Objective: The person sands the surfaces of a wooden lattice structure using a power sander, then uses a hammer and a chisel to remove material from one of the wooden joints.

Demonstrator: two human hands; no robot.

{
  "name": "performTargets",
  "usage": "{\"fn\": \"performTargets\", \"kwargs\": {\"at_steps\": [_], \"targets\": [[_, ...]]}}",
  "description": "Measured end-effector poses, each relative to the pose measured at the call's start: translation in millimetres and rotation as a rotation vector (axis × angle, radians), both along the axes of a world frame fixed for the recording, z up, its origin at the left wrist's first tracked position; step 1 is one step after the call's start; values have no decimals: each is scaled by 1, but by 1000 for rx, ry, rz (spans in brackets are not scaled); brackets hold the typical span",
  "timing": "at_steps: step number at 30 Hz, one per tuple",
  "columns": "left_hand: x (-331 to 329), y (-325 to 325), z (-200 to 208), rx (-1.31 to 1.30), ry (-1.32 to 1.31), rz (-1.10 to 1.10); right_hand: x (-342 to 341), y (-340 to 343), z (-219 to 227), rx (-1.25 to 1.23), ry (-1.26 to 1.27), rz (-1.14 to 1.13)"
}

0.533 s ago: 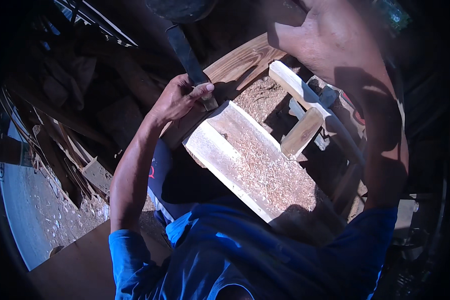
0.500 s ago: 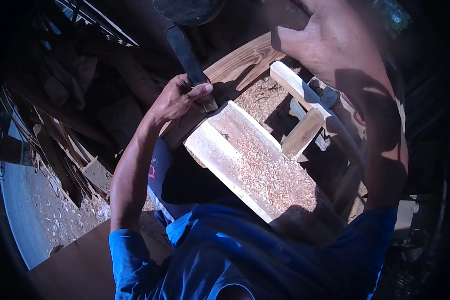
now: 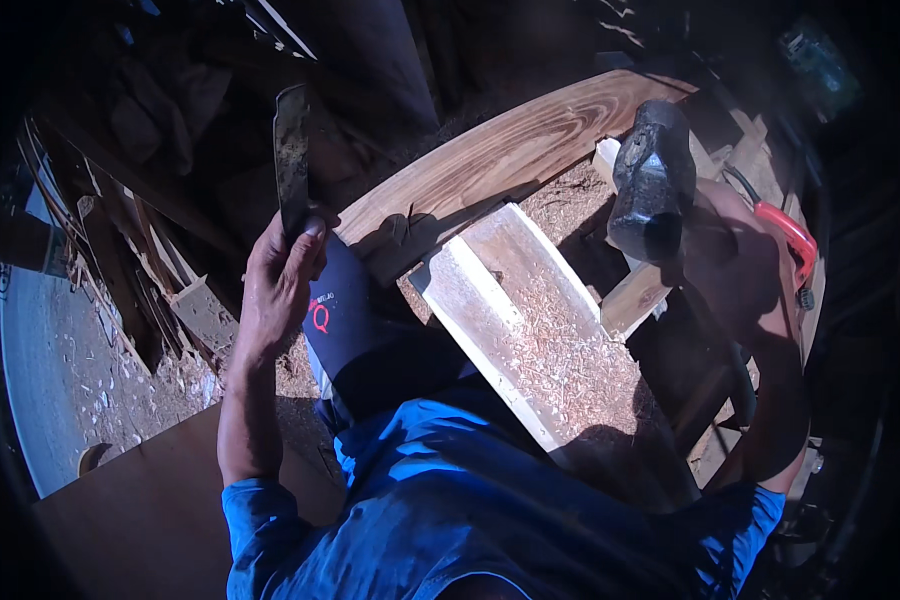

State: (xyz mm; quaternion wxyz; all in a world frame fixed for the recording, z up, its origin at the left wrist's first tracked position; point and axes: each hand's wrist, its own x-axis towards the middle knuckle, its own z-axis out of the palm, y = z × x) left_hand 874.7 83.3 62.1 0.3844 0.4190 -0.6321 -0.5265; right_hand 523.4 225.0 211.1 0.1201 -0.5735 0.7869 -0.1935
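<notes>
My left hand (image 3: 288, 265) is closed round the lower part of a flat, dark steel chisel (image 3: 292, 150), its blade pointing up and away. To the right, my right hand (image 3: 720, 250) grips a hammer; its heavy dark head (image 3: 656, 180) hides most of the handle. A curved wooden piece (image 3: 510, 130) with bold grain arcs across the far side, with a dark slot-like mark near its left end. Reaching from it toward my body is a pale grooved board (image 3: 480, 330), strewn with wood shavings (image 3: 570, 375). The chisel is apart from the wood.
A short wooden block (image 3: 632, 300) stands against the board's right side. Beyond my right hand lies a red-handled tool (image 3: 792, 235). Scrap wood strips (image 3: 120, 270) are piled at left, beside a flat brown panel (image 3: 160, 500). My leg (image 3: 355, 320) is beneath the work.
My left hand has drawn the chisel left and toward me, off the curved wood. The hammer head has come down from the top to the right, and my right hand has lowered.
</notes>
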Motion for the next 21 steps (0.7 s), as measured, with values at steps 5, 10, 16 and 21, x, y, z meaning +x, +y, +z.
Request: {"fn": "performTargets", "kwargs": {"at_steps": [5,10,16,21], "targets": [[-13,-28,-8,-441,-658,51,-4,40,-68,124,231,307],[-49,-43,-10,-520,-956,-85,26,75,-81,260,302,349],[-23,-75,-25,-639,-956,-123,34,107,-123,188,165,214],[17,-117,-37,-695,-905,27,34,111,-132,153,142,228]]}}
